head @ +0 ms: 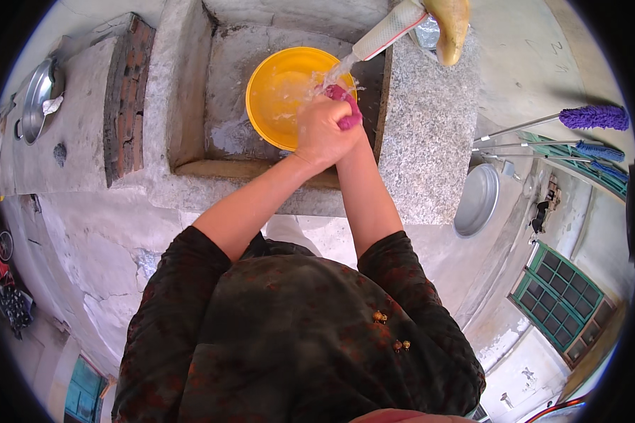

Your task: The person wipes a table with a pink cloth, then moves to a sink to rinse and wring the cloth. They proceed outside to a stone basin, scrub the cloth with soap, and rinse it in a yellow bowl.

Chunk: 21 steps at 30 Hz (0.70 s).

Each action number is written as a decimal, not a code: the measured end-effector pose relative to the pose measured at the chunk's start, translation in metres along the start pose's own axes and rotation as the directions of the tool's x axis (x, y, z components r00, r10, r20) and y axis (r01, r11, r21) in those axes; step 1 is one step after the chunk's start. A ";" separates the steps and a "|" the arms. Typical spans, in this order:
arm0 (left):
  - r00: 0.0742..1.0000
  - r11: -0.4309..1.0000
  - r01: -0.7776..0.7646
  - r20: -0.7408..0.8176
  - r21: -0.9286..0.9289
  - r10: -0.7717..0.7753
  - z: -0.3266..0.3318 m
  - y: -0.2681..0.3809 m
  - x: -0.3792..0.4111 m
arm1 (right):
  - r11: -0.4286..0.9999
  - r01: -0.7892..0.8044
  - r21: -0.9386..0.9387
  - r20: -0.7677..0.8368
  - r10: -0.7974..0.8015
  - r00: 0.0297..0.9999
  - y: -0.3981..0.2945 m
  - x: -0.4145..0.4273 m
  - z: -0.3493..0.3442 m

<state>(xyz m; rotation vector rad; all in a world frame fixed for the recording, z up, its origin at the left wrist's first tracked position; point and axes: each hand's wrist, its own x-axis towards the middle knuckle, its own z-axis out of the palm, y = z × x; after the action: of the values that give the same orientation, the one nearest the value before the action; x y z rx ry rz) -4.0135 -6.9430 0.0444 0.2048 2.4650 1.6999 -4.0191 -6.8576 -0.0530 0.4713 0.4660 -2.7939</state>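
Note:
A wet magenta cloth (350,120) is bunched between my two hands above a yellow plastic basin (270,106). My left hand (321,129) is closed around it, with the knuckles uppermost. My right hand (352,138) grips the cloth from beneath and is mostly hidden behind the left hand. Water pours from a whitish hose (389,30) with a red stripe, splashing on the cloth and into the basin. The basin rests on the floor of a concrete sink (233,58), and its right rim is partly covered by my hands.
A speckled stone ledge (428,127) borders the sink on the right. A yellowish curved object (450,34) hangs over its far end. Mops, including a purple one (592,117), and a metal basin (476,201) stand beyond. On the left ledge is a metal pan (36,103).

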 end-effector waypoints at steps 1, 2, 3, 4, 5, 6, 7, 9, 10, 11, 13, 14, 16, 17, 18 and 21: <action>0.999 1.000 0.009 -0.043 -0.009 -0.010 0.000 0.000 0.003 | 0.997 -0.028 0.065 0.156 0.017 0.988 0.000 0.002 0.000; 0.996 1.000 0.018 -0.084 -0.019 -0.020 0.000 -0.001 0.007 | 0.999 -0.032 0.025 -0.002 0.032 0.999 -0.002 0.005 0.000; 0.988 0.995 0.099 -0.118 0.014 -0.097 -0.006 -0.011 0.018 | 0.998 -0.066 -0.011 -0.153 0.064 0.986 0.002 0.001 0.035; 0.972 0.982 0.181 -0.159 0.046 -0.172 -0.016 -0.028 0.037 | 0.996 -0.077 -0.052 -0.340 0.054 0.939 0.015 -0.005 0.064; 0.954 0.964 0.256 -0.180 0.067 -0.241 -0.021 -0.037 0.048 | 0.994 -0.084 -0.074 -0.338 0.054 0.939 0.015 -0.009 0.073; 0.967 0.981 0.191 -0.169 -0.021 -0.192 -0.016 -0.030 0.043 | 0.992 -0.082 -0.092 -0.338 0.046 0.940 0.011 -0.010 0.075; 0.977 0.986 0.126 -0.156 -0.110 -0.143 -0.008 -0.014 0.027 | 0.993 -0.076 -0.095 -0.189 0.057 0.980 0.001 -0.006 0.054; 0.986 0.986 -0.104 -0.146 -0.133 0.085 0.013 -0.007 0.003 | 0.992 -0.072 -0.105 0.119 0.084 0.989 -0.020 -0.002 -0.001; 0.935 0.942 -0.336 -0.117 0.006 0.334 0.016 -0.010 -0.003 | 0.996 -0.032 -0.084 0.018 0.034 0.999 -0.017 -0.002 0.000; 0.995 0.994 -0.042 -0.099 -0.099 0.032 0.021 -0.018 0.002 | 0.998 0.012 -0.067 -0.086 -0.018 0.996 -0.011 -0.001 0.001; 0.957 0.950 0.258 -0.088 -0.174 -0.276 0.014 -0.039 0.027 | 0.982 -0.152 -0.113 -0.307 0.111 0.945 0.004 -0.003 0.045; 0.956 0.955 0.251 -0.112 -0.160 -0.270 0.000 -0.053 0.045 | 0.986 -0.130 -0.105 -0.348 0.086 0.933 0.010 -0.010 0.057; 0.930 0.883 0.307 -0.084 -0.355 -0.357 -0.020 -0.066 0.057 | 0.980 -0.151 -0.132 -0.320 0.102 0.942 0.008 -0.019 0.066; 0.896 0.757 0.361 -0.022 -0.544 -0.443 -0.028 -0.070 0.056 | 0.981 -0.160 -0.109 -0.329 0.116 0.937 0.009 -0.020 0.070; 0.858 0.589 0.396 0.057 -0.704 -0.510 -0.032 -0.070 0.056 | 0.982 -0.169 -0.089 -0.336 0.131 0.933 0.009 -0.022 0.073; 0.943 0.828 0.328 0.108 -0.454 -0.314 -0.024 -0.028 0.014 | 0.979 -0.194 0.066 -0.289 0.205 0.935 0.002 -0.021 0.046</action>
<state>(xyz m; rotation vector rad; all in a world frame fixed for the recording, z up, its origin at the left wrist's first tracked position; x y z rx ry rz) -4.0326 -6.9721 0.0266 -0.2281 1.8497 2.0345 -4.0117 -6.8715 -0.0046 0.8990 0.4024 -2.5481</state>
